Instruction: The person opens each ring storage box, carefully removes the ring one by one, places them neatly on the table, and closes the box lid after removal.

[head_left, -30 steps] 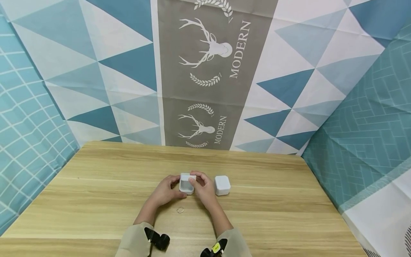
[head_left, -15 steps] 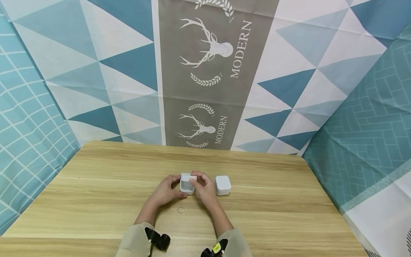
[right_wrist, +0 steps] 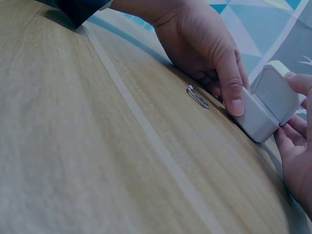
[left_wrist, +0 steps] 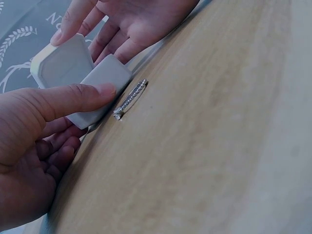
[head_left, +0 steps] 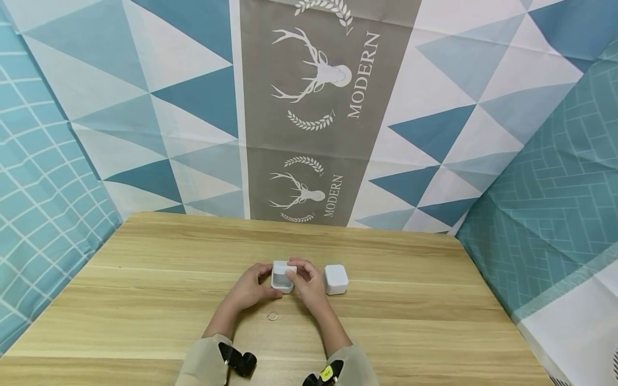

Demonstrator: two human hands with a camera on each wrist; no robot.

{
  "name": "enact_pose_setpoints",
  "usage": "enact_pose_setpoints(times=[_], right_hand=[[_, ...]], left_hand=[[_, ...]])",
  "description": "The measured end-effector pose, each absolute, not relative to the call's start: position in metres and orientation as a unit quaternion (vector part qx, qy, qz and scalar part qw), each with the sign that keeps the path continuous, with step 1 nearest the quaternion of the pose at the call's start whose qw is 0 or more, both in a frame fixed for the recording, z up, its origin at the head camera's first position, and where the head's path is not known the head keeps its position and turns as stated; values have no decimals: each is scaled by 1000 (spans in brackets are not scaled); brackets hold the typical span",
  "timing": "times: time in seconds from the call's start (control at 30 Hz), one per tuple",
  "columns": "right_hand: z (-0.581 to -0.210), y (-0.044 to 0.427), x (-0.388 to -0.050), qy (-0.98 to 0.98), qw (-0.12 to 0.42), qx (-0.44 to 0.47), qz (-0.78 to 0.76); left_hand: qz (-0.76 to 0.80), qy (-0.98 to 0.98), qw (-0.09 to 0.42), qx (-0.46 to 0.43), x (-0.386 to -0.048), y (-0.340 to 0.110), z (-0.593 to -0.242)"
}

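Both hands hold a small white hinged box with its lid raised, low over the wooden table. The left hand grips the base; in the left wrist view its thumb lies along the box's front. The right hand pinches the lid, thumb on the lid's edge, as the right wrist view also shows at the lid. A ring with small stones lies on the table in front of the box, touched by neither hand. The box's inside is partly hidden.
A second white box, closed, stands on the table just right of the right hand. Patterned cloth hangs behind the table, with blue cloth at both sides. Black wrist cameras sit on both sleeves.
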State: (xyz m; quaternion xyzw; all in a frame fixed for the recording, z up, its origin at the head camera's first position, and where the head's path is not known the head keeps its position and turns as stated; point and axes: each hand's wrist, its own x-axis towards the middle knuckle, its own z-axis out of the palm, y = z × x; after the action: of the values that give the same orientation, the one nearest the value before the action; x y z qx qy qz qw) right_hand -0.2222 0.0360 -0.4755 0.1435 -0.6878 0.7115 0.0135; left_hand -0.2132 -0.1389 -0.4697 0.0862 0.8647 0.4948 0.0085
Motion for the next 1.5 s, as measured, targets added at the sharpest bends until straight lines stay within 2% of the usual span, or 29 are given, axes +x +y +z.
enact_pose_setpoints(times=[0.27, 0.57, 0.8, 1.3, 1.5], right_hand=[[-453, 37, -209, -694, 1, 147, 705], [-472, 37, -219, -671, 4, 149, 726], [-455, 37, -208, -687, 2, 155, 710], [-456, 38, -209, -687, -2, 163, 709], [-457, 38, -209, -680, 12, 168, 713]], left_hand=[[501, 861, 9, 87, -213, -138, -469], [497, 863, 6, 88, -212, -139, -470], [492, 866, 6, 87, -212, -139, -469], [494, 865, 13, 83, -212, -139, -469], [494, 865, 11, 84, -213, -139, -469]])
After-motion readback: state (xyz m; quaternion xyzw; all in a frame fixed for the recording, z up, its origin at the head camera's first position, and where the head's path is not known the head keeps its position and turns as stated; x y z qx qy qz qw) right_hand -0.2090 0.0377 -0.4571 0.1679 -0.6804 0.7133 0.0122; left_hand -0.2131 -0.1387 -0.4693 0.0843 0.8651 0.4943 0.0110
